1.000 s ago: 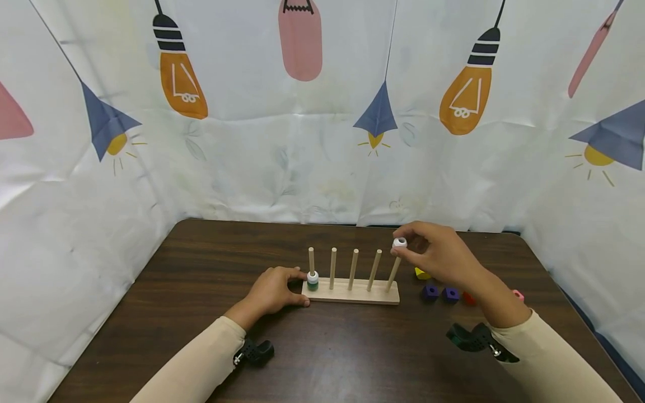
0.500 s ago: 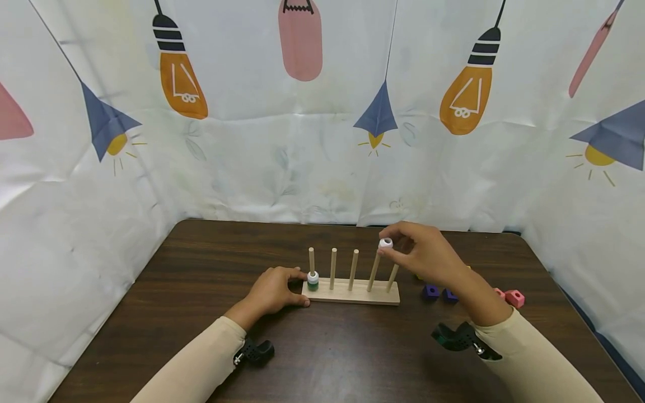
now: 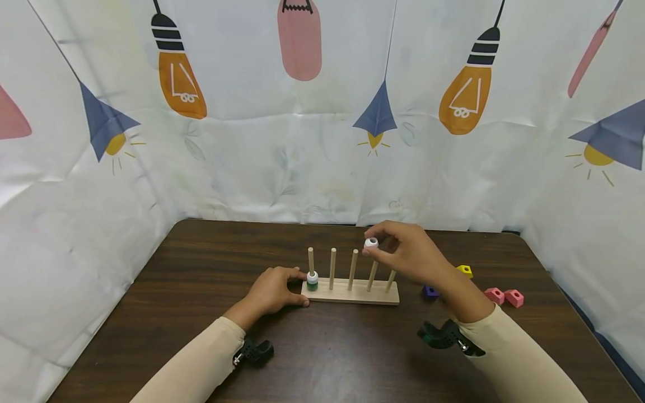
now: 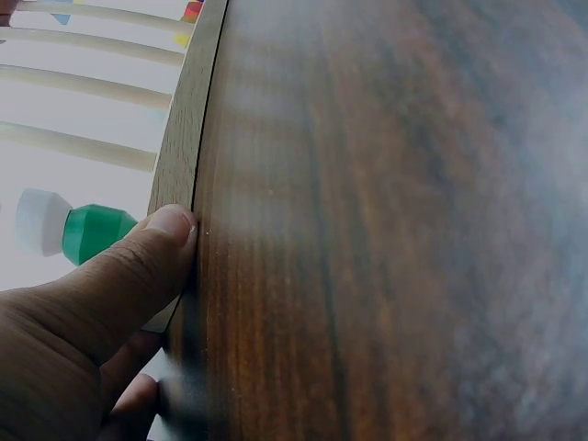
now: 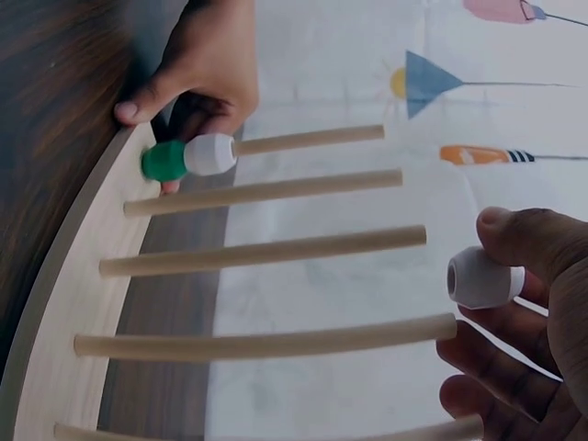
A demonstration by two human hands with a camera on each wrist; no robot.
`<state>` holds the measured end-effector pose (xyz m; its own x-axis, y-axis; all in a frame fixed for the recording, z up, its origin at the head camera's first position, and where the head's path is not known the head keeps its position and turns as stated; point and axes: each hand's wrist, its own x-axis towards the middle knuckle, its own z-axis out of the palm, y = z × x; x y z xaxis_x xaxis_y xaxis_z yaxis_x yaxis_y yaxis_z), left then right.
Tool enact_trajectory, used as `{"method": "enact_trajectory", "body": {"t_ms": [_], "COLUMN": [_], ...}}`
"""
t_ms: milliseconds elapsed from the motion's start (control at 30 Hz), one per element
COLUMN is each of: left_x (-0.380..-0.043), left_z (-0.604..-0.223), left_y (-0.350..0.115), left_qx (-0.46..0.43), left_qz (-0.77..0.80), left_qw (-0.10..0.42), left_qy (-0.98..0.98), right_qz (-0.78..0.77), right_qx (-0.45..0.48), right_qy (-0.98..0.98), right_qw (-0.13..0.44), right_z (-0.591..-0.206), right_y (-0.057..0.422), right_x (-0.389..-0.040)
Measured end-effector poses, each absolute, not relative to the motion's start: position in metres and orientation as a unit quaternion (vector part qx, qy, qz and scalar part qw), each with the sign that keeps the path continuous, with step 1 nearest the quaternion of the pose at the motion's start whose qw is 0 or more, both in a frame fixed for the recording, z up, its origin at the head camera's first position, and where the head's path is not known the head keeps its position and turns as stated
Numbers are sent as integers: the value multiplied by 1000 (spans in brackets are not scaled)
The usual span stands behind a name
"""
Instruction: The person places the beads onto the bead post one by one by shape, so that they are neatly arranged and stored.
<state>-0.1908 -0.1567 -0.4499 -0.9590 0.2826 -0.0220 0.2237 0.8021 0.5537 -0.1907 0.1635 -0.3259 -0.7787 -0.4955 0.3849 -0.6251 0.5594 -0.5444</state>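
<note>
"Progress, taken left to right: how far had it got?"

"At the left end, the left hand (image 3: 274, 288) gripped the pegboard (image 3: 340, 294), its thumb on the near edge and its fingers round the end. Just beside it, a green bead (image 5: 163, 161) sat at the foot of the leftmost peg (image 5: 310, 140), with a white bead (image 5: 209, 154) stacked on it, touching."

"So that peg was finished?"

"Begun, I'd say. Much of its shaft stood bare above the pair."

"And the others?"

"The second peg (image 5: 266, 192), third peg (image 5: 266, 251) and fourth peg (image 5: 266, 344) were bare. The fifth peg (image 3: 390, 281) seemed so too, though part of it was hidden."

"What about the grip on the right?"

"Narrow. The right hand (image 3: 412, 252) pinched another white bead (image 5: 482, 278) between thumb and finger, higher than the pegs and near the fourth one's tip. It was not yet threaded on anything."

"Anything farther right?"

"Loose on the table (image 3: 342, 352) lay a dark blue cube (image 3: 430, 291), a yellow cube (image 3: 464, 271) on the far side, then two pink cubes (image 3: 494, 295) just beside each other. The right forearm (image 3: 466, 299) may have hidden more. By my reckoning, most pieces in sight were off the pegs."
</note>
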Motion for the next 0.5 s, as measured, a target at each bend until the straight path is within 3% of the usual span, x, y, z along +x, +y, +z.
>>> {"method": "enact_trajectory", "body": {"t_ms": [500], "left_x": [-190], "left_z": [-450], "left_y": [-157], "left_qx": [134], "left_qz": [284], "left_qw": [47], "left_qy": [948], "right_qz": [347], "right_qx": [327], "right_qy": [-875], "right_qw": [90], "right_z": [-327], "right_y": [141], "right_x": [-195]}}
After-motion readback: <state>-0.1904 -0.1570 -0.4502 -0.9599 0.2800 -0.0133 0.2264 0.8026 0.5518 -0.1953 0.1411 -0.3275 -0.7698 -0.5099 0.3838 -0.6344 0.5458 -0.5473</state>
